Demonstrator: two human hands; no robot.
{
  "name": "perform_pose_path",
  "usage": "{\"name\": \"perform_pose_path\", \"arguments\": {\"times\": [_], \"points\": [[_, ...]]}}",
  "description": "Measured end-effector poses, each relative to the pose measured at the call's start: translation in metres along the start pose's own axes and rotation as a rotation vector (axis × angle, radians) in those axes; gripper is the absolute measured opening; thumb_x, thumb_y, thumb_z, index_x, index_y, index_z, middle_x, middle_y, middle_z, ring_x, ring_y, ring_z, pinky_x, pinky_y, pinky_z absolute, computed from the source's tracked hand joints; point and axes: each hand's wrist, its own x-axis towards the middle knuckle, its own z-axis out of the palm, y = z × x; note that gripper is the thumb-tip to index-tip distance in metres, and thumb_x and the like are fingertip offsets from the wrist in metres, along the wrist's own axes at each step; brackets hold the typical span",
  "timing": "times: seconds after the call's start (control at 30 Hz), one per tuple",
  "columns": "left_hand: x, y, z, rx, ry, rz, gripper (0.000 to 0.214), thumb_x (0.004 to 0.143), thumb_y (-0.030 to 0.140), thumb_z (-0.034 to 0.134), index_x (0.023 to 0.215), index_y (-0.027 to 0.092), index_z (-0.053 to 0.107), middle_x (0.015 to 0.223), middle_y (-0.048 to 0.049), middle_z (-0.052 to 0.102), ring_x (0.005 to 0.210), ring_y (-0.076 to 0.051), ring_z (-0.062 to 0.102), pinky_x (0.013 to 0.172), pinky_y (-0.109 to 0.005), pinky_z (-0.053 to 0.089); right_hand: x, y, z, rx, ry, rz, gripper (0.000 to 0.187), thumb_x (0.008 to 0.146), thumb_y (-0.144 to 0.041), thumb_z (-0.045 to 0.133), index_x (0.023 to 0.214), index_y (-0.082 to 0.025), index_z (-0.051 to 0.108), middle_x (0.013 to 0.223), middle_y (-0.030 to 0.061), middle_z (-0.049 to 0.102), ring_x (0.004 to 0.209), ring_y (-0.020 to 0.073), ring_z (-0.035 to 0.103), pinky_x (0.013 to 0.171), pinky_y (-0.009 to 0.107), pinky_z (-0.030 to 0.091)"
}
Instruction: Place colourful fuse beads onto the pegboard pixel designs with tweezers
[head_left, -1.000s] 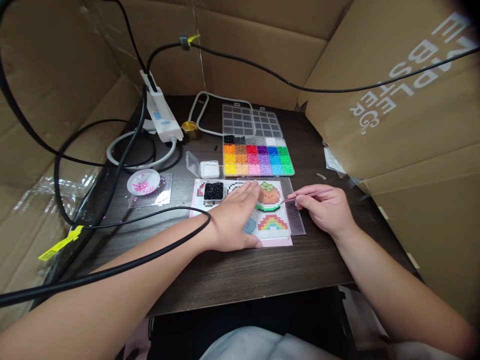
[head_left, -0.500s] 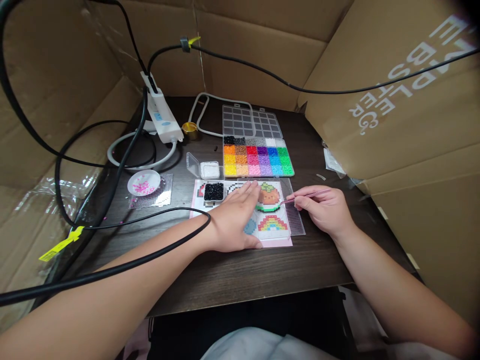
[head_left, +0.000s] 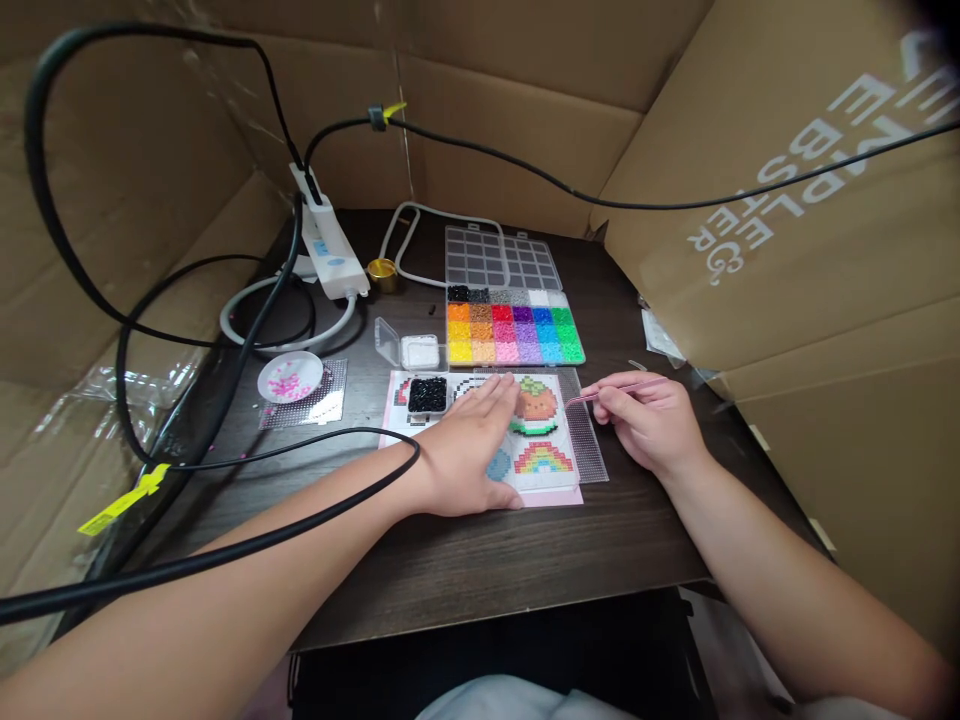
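Observation:
My left hand [head_left: 474, 440] lies flat, fingers stretched out, across the pattern sheet [head_left: 551, 494] and the clear pegboard [head_left: 591, 450] over it. In my right hand [head_left: 649, 415] is a pair of pink tweezers [head_left: 622, 389], with its tip near the right edge of a round printed picture. Along the bottom of that picture runs a curved row of green and black beads [head_left: 535, 429]. A rainbow picture [head_left: 544, 459] shows below it. Left of my fingers, a small box of black beads [head_left: 429, 395] stands on the sheet. My left hand hides the sheet's middle.
Behind the sheet stands an open bead case [head_left: 516, 328] with many colours. A small box of white beads [head_left: 420, 351] is beside it. Farther left are a dish of pink beads [head_left: 291, 378], a power strip [head_left: 328, 245] and a black cable [head_left: 247, 545] looping over my left forearm.
The tweezers' tip has moved up and slightly right, away from the green and black row. My left hand stays in place on the sheet. The whole view has shifted slightly downward.

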Motion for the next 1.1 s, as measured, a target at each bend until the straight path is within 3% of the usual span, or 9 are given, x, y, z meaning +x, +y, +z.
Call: {"name": "perform_pose_path", "arguments": {"times": [0.17, 0.33, 0.67, 0.87, 1.1], "points": [[-0.002, 0.002, -0.003, 0.002, -0.013, -0.018, 0.120, 0.073, 0.047, 0.078, 0.159, 0.009, 0.005, 0.166, -0.0247, 0.001, 0.155, -0.036, 0.001, 0.125, -0.050, 0.014, 0.034, -0.011, -0.005, 0.169, 0.127, 0.013, 0.025, 0.064, -0.037, 0.089, 0.073, -0.021, 0.073, 0.076, 0.0042, 0.076, 0.051, 0.0092, 0.055, 0.046, 0.024, 0.045], [-0.002, 0.001, -0.002, -0.017, -0.013, -0.019, 0.120, 0.073, 0.048, 0.078, 0.159, 0.008, 0.004, 0.166, -0.0247, 0.001, 0.154, -0.037, 0.001, 0.125, -0.054, 0.015, 0.062, -0.004, -0.009, 0.145, 0.226, 0.008, 0.027, 0.060, -0.036, 0.087, 0.071, -0.020, 0.068, 0.079, 0.0042, 0.074, 0.051, 0.0085, 0.053, 0.046, 0.024, 0.047], [-0.002, 0.003, -0.004, -0.017, -0.030, -0.055, 0.119, 0.074, 0.045, 0.079, 0.159, 0.008, 0.005, 0.167, -0.0231, 0.001, 0.155, -0.035, 0.000, 0.126, -0.051, 0.014, 0.056, 0.002, 0.003, 0.119, 0.310, -0.008, 0.021, 0.062, -0.030, 0.087, 0.068, -0.016, 0.072, 0.080, 0.0063, 0.072, 0.051, 0.0081, 0.053, 0.044, 0.024, 0.046], [-0.002, -0.001, 0.000, -0.026, -0.001, -0.004, 0.115, 0.076, 0.048, 0.075, 0.159, 0.013, 0.005, 0.167, -0.0232, 0.003, 0.155, -0.036, 0.002, 0.125, -0.054, 0.013, 0.058, 0.005, 0.000, 0.098, 0.298, -0.029, 0.025, 0.068, -0.036, 0.085, 0.074, -0.017, 0.070, 0.073, 0.0035, 0.070, 0.050, 0.0082, 0.053, 0.045, 0.023, 0.047], [-0.001, 0.003, -0.005, -0.029, -0.026, -0.058, 0.117, 0.073, 0.046, 0.077, 0.160, 0.012, 0.006, 0.167, -0.0216, 0.002, 0.155, -0.035, 0.001, 0.126, -0.054, 0.013, 0.060, 0.007, -0.002, 0.117, 0.313, 0.035, 0.030, 0.068, -0.039, 0.087, 0.078, -0.016, 0.069, 0.066, 0.0013, 0.067, 0.052, 0.0092, 0.057, 0.047, 0.023, 0.051]]}}
